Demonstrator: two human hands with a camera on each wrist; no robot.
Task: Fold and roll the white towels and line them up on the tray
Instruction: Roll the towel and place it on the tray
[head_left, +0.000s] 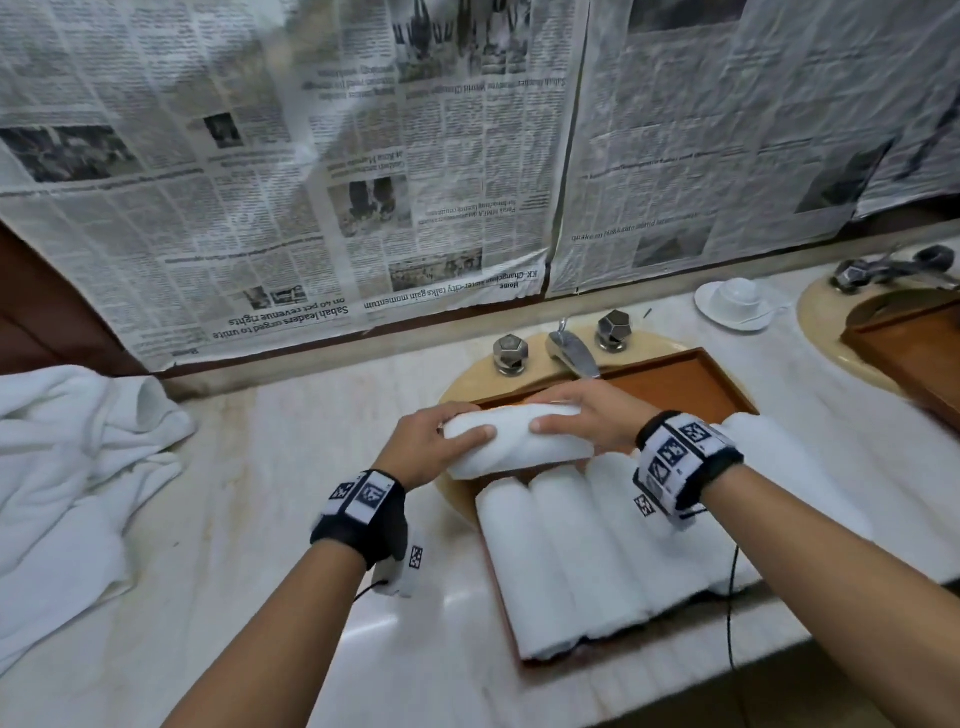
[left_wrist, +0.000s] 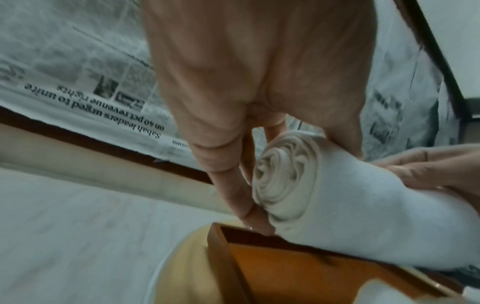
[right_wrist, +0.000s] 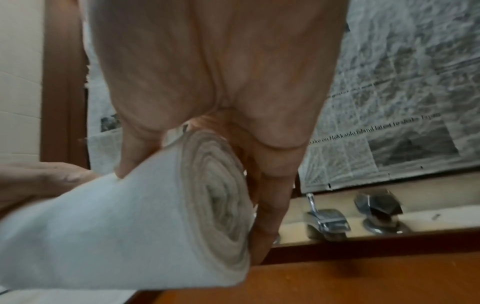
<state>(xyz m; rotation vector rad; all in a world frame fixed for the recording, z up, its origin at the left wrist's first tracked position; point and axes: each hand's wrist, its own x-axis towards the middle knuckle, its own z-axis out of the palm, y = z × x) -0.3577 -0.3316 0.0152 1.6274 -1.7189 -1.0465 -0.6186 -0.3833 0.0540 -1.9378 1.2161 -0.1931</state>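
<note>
Both hands hold one rolled white towel crosswise just above the brown wooden tray. My left hand grips its left end, whose spiral faces the left wrist camera. My right hand grips the right end, with the roll's spiral close to the right wrist camera. Several rolled towels lie side by side lengthwise on the tray's near half, below the held roll. The tray's far half is bare wood.
A heap of loose white towels lies on the marble counter at the left. A tap with two knobs stands behind the tray. A white cup and saucer and a second wooden tray sit at the right. Newspaper covers the wall.
</note>
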